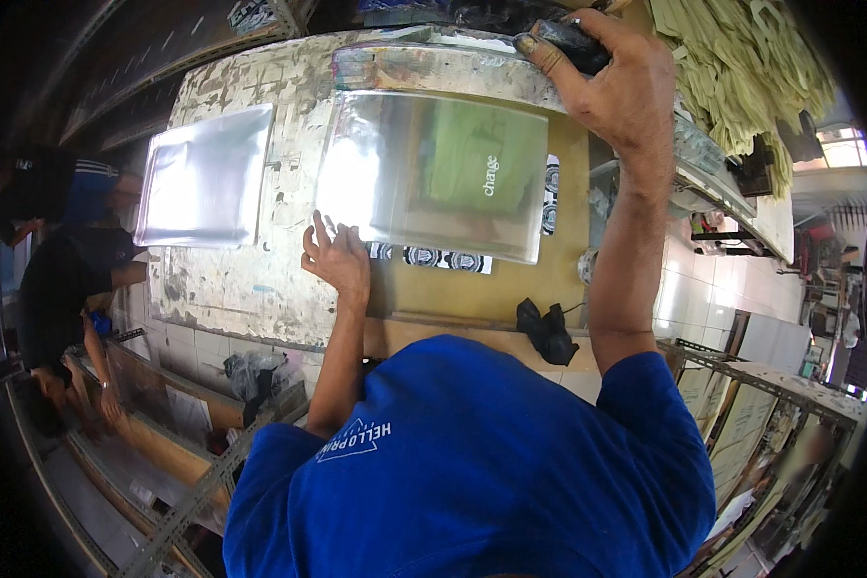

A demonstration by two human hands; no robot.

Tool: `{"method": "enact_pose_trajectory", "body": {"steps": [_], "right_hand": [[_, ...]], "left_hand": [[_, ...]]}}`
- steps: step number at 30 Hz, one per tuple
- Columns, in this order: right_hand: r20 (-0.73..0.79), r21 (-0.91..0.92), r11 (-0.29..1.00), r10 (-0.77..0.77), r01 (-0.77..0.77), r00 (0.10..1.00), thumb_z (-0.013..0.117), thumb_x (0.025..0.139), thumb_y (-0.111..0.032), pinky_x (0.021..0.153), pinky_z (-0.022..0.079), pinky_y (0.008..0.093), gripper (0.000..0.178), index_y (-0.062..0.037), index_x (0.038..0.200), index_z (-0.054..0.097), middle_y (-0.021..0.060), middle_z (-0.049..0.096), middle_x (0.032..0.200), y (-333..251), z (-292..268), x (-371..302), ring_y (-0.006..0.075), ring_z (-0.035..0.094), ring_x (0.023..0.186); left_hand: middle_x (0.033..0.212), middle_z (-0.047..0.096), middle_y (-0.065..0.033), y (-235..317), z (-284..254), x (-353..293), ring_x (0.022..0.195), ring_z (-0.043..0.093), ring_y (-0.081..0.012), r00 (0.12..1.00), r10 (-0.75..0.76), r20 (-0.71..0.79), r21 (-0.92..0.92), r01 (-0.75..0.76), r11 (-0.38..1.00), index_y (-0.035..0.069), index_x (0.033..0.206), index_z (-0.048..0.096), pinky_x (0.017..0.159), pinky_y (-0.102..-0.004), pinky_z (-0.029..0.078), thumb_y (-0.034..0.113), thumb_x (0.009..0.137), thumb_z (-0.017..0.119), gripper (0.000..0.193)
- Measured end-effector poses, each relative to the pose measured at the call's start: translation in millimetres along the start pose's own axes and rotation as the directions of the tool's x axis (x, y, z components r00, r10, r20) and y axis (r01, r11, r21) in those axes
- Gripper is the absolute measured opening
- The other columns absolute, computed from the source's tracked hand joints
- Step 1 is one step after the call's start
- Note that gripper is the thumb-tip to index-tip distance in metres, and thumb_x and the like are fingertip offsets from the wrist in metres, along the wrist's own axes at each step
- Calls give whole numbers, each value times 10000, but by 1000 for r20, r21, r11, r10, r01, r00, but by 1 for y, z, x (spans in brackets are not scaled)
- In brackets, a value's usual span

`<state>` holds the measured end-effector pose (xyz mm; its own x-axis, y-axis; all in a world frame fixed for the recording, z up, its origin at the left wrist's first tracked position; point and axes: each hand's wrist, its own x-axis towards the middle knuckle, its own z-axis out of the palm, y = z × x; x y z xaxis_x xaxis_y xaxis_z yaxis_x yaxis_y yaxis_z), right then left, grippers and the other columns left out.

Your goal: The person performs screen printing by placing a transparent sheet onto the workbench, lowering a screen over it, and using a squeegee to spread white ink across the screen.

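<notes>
My left hand (339, 260) is at the near left corner of a stack of clear plastic sheets or bags (385, 183), its fingers apart and touching the edge. White lettering shows on the stack, and a green patch shows through its right part. My right hand (618, 89) is raised at the far right, its fingers curled round a dark lump (576, 46) that looks like a wadded black cloth. That lump is beside the end of a paint-stained frame bar (453, 72). Printed strips with black round patterns (443, 259) lie partly under the plastic.
A second clear plastic stack (207, 178) lies left on the stained white table (294, 275). A black cloth (546, 332) rests at the near edge. Pale yellow-green strips (742, 72) hang at far right. Two people (72, 289) are at the left, by wooden racks (154, 433).
</notes>
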<state>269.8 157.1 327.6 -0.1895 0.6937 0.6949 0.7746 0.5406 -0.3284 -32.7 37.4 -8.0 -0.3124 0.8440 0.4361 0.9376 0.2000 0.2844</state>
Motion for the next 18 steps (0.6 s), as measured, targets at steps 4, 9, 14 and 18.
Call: {"method": "enact_pose_trajectory", "body": {"steps": [4, 9, 14, 18], "right_hand": [[11, -97, 995, 8, -7, 1000, 838, 745, -305, 727, 527, 394, 345, 6, 859, 745, 177, 717, 781, -5, -7, 3, 308, 701, 734], [5, -23, 999, 39, -39, 999, 841, 740, -300, 706, 529, 405, 349, 14, 856, 743, 179, 714, 774, -1, -3, 2, 322, 694, 715], [49, -80, 993, 89, -85, 995, 840, 742, -298, 705, 528, 407, 347, 16, 849, 738, 183, 710, 768, -13, -10, 7, 331, 693, 716], [16, -130, 991, -4, 6, 1000, 842, 741, -305, 701, 527, 405, 349, 11, 843, 738, 186, 708, 767, -14, -10, 6, 332, 693, 716]], "left_hand": [[1432, 592, -81, 14, -5, 11, 1295, 483, -331, 998, 29, -55, -110, -35, 993, 59, 890, 785, 994, -513, 334, 193, 838, 730, 153], [1358, 657, -75, 57, -43, 54, 1244, 547, -298, 994, 3, -109, -219, -27, 975, 42, 839, 804, 1010, -478, 379, 145, 804, 757, 118], [1235, 702, -160, 64, -67, 99, 1136, 615, -348, 966, 16, -259, -507, -150, 849, 38, 829, 756, 957, -446, 471, 56, 790, 750, 43], [1298, 682, -150, 40, -75, 110, 1252, 580, -308, 977, -135, -165, -657, -6, 754, 18, 941, 790, 1070, -423, 444, 61, 842, 751, 115]]}}
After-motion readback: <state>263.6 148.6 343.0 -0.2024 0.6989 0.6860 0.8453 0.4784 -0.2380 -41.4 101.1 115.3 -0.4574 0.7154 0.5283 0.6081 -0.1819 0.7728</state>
